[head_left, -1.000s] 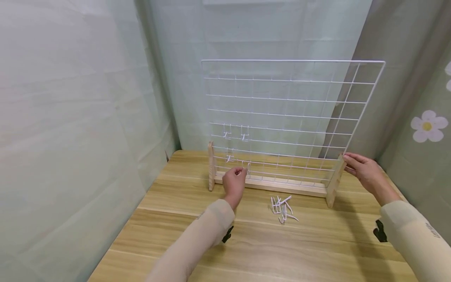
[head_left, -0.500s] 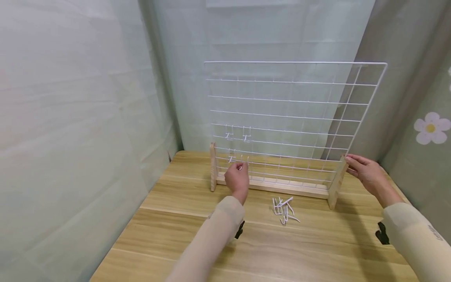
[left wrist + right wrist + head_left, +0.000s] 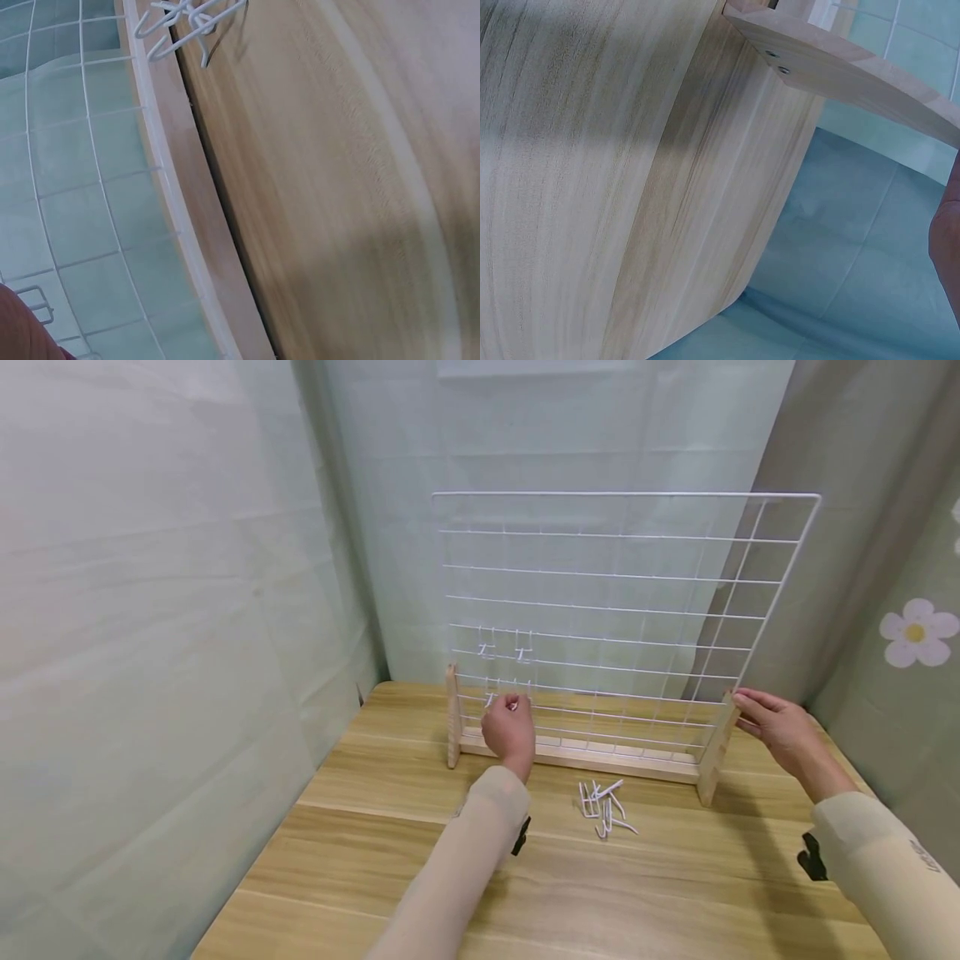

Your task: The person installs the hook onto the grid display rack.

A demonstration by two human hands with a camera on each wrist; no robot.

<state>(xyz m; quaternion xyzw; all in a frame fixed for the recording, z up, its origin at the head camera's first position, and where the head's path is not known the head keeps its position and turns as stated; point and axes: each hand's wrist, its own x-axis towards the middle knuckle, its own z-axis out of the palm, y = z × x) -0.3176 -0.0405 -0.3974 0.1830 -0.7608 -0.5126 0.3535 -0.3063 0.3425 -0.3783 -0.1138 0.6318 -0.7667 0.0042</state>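
Observation:
My left hand pinches a white wire hook against the lower left of a white wire grid. The hook's prongs show above the fingertips, level with a horizontal wire; the rest is hidden by the hand. Only a sliver of that hand enters the left wrist view. Two hooks hang side by side higher up, and another hook hangs just left of the fingers. At the grid's right end, my right hand grips the upper part of the wooden end post between thumb and fingers.
Several loose white hooks lie in a small pile on the wood-grain table, in front of the stand's wooden base bar. Pale cloth curtains enclose the table at the left, back and right.
My left hand has risen slightly and shifted a little right along the grid, with the hook's prongs now up at a higher wire. The right hand stays on the end post.

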